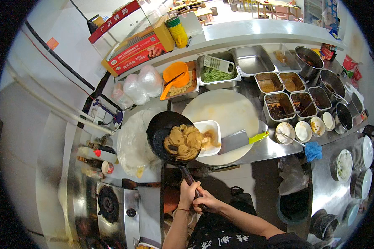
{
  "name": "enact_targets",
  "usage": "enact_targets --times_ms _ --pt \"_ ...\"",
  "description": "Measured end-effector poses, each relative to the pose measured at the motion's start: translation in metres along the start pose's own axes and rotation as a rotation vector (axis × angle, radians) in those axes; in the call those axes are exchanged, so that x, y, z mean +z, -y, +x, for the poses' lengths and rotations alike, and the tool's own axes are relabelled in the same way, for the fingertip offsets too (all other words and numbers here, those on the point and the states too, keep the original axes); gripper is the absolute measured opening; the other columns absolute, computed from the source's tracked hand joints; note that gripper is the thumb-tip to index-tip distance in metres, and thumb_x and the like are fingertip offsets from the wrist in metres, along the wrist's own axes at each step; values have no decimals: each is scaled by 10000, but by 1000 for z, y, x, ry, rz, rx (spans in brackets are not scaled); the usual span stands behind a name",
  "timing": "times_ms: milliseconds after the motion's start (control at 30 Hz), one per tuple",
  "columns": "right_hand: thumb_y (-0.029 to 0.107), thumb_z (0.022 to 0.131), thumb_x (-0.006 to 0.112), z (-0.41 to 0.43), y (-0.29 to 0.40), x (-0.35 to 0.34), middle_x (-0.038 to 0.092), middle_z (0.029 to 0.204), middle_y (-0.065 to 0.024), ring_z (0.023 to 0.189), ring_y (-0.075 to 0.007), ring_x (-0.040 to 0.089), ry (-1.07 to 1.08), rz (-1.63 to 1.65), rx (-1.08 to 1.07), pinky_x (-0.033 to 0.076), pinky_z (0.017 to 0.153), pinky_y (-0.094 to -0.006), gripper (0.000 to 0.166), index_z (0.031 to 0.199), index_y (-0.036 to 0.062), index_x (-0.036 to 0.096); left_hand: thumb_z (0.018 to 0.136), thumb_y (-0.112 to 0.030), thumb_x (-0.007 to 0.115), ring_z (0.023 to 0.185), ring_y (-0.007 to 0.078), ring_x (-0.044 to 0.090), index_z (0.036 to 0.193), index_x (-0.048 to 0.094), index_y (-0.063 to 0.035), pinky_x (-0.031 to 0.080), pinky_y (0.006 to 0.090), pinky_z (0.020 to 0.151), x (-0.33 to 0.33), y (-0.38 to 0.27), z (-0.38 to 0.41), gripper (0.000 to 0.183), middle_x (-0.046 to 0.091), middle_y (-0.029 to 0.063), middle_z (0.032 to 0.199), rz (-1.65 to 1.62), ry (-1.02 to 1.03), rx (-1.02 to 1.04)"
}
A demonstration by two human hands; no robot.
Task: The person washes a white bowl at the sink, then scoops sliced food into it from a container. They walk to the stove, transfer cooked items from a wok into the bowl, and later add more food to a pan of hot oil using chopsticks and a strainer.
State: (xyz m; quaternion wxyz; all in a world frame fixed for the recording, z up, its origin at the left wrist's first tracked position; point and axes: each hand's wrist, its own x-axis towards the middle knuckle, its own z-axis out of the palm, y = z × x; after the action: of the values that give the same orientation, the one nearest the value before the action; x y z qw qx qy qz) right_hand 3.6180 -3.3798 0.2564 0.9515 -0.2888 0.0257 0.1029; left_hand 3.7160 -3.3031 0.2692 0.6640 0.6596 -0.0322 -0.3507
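Note:
Both my hands grip the dark handle of a black wok [157, 137]. My left hand [189, 191] is nearer the pan, and my right hand [207, 201] holds the handle's end. Cooked round slices in brown sauce [184, 141] lie towards the wok's right side. The wok tilts over the left edge of a white rectangular dish [217, 124], which has some brown sauce in it. Under the dish is a large round white cutting board [230, 104]. Right of the dish, a cleaver [237, 142] with a green handle lies on the board.
Behind the board stand a steel pan of shredded greens [218, 76] with a grater and an orange ladle [176, 74]. Sauce containers [279, 107] and small bowls [303, 131] are at the right. A gas burner [108, 204] and wooden spatula [131, 184] are at the lower left.

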Motion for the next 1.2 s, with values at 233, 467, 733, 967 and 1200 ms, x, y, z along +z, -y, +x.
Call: enact_targets --times_ms 233,467,733,967,1200 --pt "13 765 513 -2 3 -2 497 623 -66 492 -156 493 -5 133 51 409 442 -295 288 1019 33 380 748 -39 590 536 133 518 747 466 8 432 276 499 5 -5 1 133 543 65 633 150 -32 33" --pt "19 791 458 3 -4 -13 436 537 -61 435 -152 431 64 177 43 367 424 -289 452 1182 159 279 722 -33 570 518 136 513 777 444 16 427 279 489 19 -18 -3 146 534 67 614 294 -61 82" --pt "21 762 455 3 0 -10 424 512 -56 397 -140 397 -5 213 48 340 397 -268 469 1184 143 288 716 -33 560 509 145 513 765 415 13 430 284 489 23 -23 1 159 531 78 605 343 -82 94" --pt "45 761 477 1 2 -12 424 496 -62 393 -138 399 26 251 42 336 385 -263 315 1056 88 376 709 -45 565 527 148 529 784 421 27 440 288 495 30 -28 -2 178 539 86 615 396 -107 95" --pt "40 728 491 -4 8 -16 407 442 -64 337 -125 356 42 308 25 301 325 -256 70 662 38 468 724 -63 577 549 166 556 806 443 33 460 303 517 41 -25 -1 184 554 92 631 551 -153 104"
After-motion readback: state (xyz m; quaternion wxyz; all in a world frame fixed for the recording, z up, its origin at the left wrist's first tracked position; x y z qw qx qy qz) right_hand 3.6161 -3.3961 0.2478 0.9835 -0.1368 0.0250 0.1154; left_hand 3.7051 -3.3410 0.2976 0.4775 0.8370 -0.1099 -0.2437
